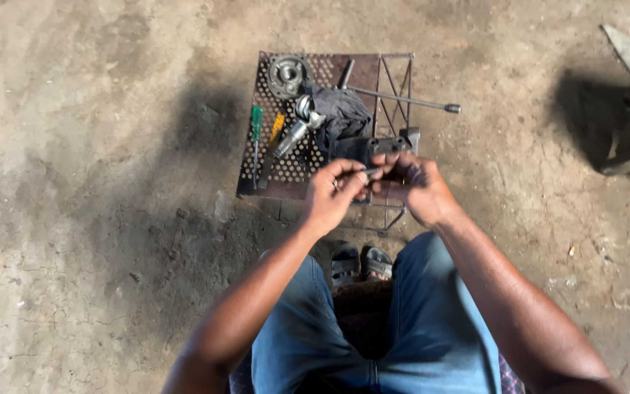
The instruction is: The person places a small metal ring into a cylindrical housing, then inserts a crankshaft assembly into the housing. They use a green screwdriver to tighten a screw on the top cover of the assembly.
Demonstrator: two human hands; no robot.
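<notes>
— What's on the bench (257, 186), from the left?
— A green screwdriver (256, 138), a round bearing (288, 75), a dark cloth (340, 113).
— And the hands?
— The left hand (332, 197) and right hand (411, 186) both have their grip clenched on a small dark metal part (370, 174), above the bench's near edge.

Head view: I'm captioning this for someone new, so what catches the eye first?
Both hands, left hand and right hand, meet over a small dark part at centre. Behind them stands a perforated metal stand with a green screwdriver, a round bearing and a long rod.
</notes>
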